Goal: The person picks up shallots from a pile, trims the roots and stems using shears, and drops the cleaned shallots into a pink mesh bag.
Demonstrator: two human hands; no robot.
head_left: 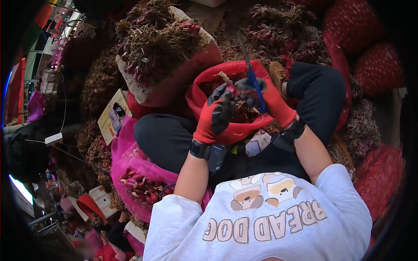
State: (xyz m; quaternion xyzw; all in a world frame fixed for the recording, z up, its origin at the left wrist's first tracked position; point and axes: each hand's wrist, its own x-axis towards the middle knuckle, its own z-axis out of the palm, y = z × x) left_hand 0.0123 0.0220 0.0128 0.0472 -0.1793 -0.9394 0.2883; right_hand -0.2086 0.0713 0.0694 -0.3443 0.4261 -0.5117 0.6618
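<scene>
My left hand (214, 112), in a red and black work glove, is closed on a shallot (230, 88) whose dry stem end points up and away from me. Beside it, my right hand (271, 101) wears a matching glove. Its fingers are wrapped round the blue handle of a knife (255, 89), with the thin blade pointing away from me. Both hands are close together over a red mesh sack (204, 78), opened wide between my legs. Loose dry skins and stalks (244, 115) lie inside the sack.
A foam box (165, 89) heaped with dried shallot bunches (154, 43) stands ahead to the left. At my left knee, a pink mesh bag (122, 161) holds trimmed shallots (141, 185). More bunches (287, 30) lie ahead; full red sacks (352, 28) stand at right.
</scene>
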